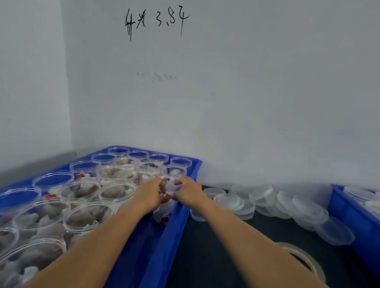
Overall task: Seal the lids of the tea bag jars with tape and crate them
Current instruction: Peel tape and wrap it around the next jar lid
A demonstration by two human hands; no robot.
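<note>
A blue crate (176, 218) on the left holds several clear plastic jars of tea bags, some empty ones along its far and left sides. Both my hands grip one clear tea bag jar (170, 184) at the crate's right wall, near its far end. My left hand (149, 194) curls round its left side and my right hand (187, 191) round its right side. White tea bags with red tags show through the jar below my fingers. A roll of pale tape (304, 260) lies flat on the dark table under my right forearm.
Several loose clear lids (291, 206) lie scattered on the dark table (212, 255) along the wall. A second blue crate (356, 229) with more lids stands at the right edge. A white wall with handwriting rises close behind.
</note>
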